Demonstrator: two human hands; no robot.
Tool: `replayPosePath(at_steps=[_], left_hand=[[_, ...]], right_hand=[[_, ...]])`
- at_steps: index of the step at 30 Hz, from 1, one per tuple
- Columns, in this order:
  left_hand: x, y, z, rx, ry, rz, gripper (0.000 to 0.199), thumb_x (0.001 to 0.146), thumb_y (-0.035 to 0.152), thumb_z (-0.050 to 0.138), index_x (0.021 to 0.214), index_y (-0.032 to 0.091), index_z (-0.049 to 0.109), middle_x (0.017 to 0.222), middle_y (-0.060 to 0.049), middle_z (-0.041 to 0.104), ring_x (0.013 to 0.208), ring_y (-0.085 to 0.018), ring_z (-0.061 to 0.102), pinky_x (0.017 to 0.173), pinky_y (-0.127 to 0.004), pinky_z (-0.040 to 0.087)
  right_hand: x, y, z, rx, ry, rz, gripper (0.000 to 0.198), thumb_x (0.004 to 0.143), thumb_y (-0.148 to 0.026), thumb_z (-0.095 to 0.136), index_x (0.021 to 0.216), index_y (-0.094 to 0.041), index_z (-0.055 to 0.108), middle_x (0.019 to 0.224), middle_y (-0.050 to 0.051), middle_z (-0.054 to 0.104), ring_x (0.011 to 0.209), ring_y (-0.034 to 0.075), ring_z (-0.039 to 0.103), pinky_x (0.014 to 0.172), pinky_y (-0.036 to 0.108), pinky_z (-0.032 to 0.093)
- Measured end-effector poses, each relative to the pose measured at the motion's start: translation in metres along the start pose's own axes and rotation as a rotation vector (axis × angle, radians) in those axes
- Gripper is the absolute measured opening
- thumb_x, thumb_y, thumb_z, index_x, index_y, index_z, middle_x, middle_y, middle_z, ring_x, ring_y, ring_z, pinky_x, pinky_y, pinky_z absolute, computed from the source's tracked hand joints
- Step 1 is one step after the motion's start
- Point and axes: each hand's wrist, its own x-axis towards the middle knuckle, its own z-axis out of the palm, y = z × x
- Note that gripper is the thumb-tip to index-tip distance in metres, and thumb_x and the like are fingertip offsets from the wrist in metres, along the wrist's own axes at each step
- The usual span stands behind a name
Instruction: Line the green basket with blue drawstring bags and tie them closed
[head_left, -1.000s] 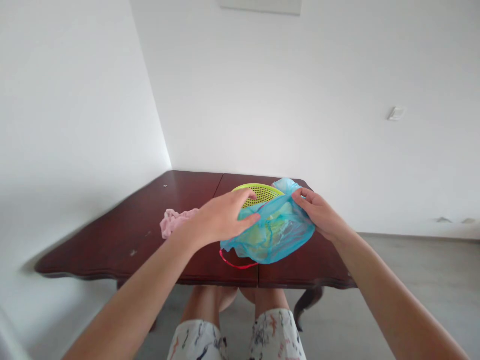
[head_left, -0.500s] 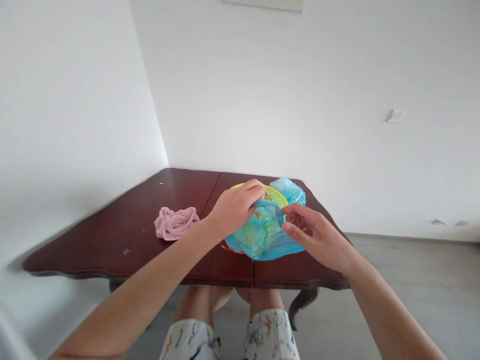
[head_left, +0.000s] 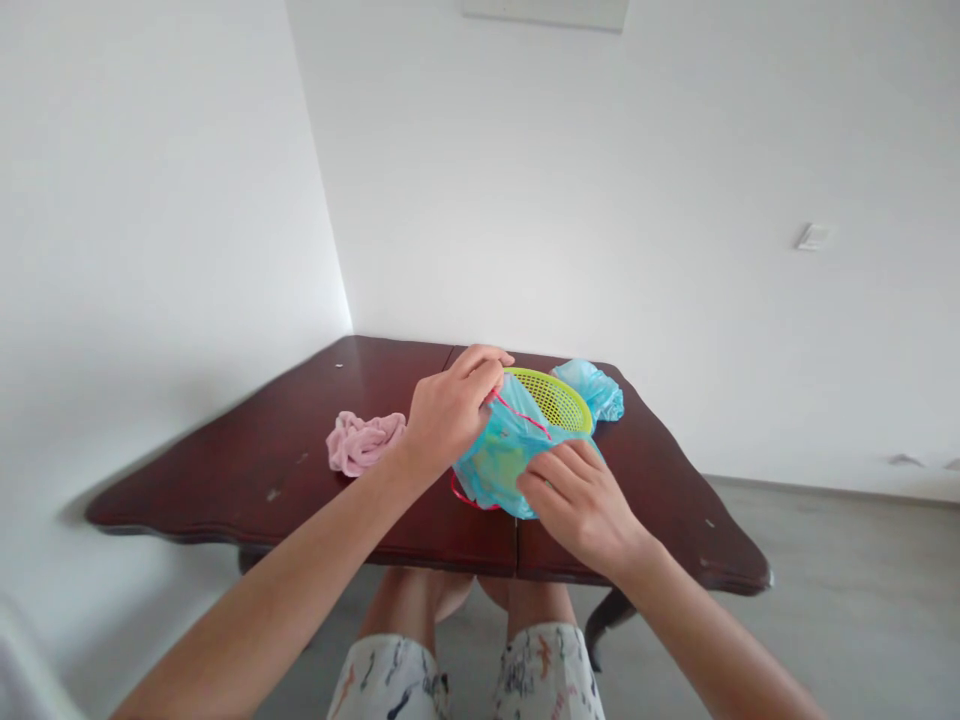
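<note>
A thin blue plastic bag [head_left: 491, 465] with a red drawstring [head_left: 523, 414] hangs over the near side of a yellow-green mesh basket [head_left: 553, 396]. At the basket's left rim, my left hand [head_left: 461, 400] is closed on the bag's upper edge, where the drawstring runs out from its fingers. My right hand [head_left: 574, 495] is closed over the bag's right front, its fingers curled into the plastic. A second loop of red string shows low at the bag's left. Whatever the bag contains is hard to make out.
Behind the basket on the right lies a crumpled blue bag [head_left: 592, 388]. A bunched pink cloth [head_left: 364, 442] rests left of my left forearm. All stand on a dark red wooden table [head_left: 255, 450] with a wavy edge, set near white walls [head_left: 555, 180].
My right hand has moved left and down and turned over, closing on the bag. More of the basket and a red drawstring now show. The view has shifted slightly left.
</note>
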Motion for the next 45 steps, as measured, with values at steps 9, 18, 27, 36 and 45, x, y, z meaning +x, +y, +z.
replayPosePath(at_steps=[9, 18, 27, 36, 45], left_hand=[[-0.007, 0.009, -0.004, -0.094, 0.007, 0.127, 0.027, 0.116, 0.008, 0.062, 0.093, 0.023, 0.064, 0.136, -0.003, 0.087, 0.112, -0.013, 0.083, 0.08, -0.022, 0.056], [-0.053, -0.026, -0.006, -0.076, -0.211, 0.067, 0.047, 0.111, 0.012, 0.07, 0.154, 0.029, 0.065, 0.162, -0.012, 0.073, 0.139, -0.028, 0.08, 0.101, -0.036, 0.069], [-0.134, -0.044, -0.019, -0.811, -0.368, -0.773, 0.053, 0.117, 0.07, 0.066, 0.098, 0.021, 0.072, 0.084, -0.002, 0.071, 0.079, -0.021, 0.069, 0.074, -0.031, 0.059], [-0.139, -0.026, -0.056, -1.323, 0.008, -0.788, 0.067, 0.097, 0.073, 0.095, 0.073, 0.02, 0.061, 0.08, -0.001, 0.061, 0.078, -0.017, 0.059, 0.078, -0.031, 0.058], [-0.148, 0.004, -0.096, -1.69, 0.085, -0.801, 0.049, 0.106, 0.069, 0.086, 0.093, 0.022, 0.082, 0.066, 0.005, 0.037, 0.064, -0.013, 0.049, 0.098, -0.036, 0.071]], right_hand=[[0.022, 0.011, -0.003, 0.198, 0.128, 0.522, 0.01, 0.114, -0.032, 0.078, 0.113, -0.029, 0.069, 0.115, 0.009, 0.074, 0.111, 0.032, 0.071, 0.1, 0.052, 0.055], [0.022, 0.026, -0.053, 0.76, 0.55, 0.856, 0.042, 0.113, -0.031, 0.076, 0.075, -0.025, 0.06, 0.085, 0.003, 0.061, 0.082, 0.021, 0.053, 0.076, 0.037, 0.043], [-0.002, 0.051, -0.083, 1.406, 0.521, 1.057, 0.048, 0.104, -0.038, 0.074, 0.063, -0.025, 0.052, 0.063, 0.0, 0.038, 0.063, 0.019, 0.042, 0.062, 0.034, 0.043], [-0.062, 0.017, -0.073, 1.396, 0.464, 1.205, 0.048, 0.107, -0.047, 0.078, 0.071, -0.027, 0.055, 0.065, -0.001, 0.041, 0.062, 0.019, 0.038, 0.062, 0.036, 0.045], [-0.129, -0.023, -0.046, 1.444, 0.718, 1.351, 0.055, 0.102, -0.047, 0.087, 0.067, -0.026, 0.05, 0.069, -0.001, 0.038, 0.068, 0.02, 0.045, 0.076, 0.04, 0.064]])
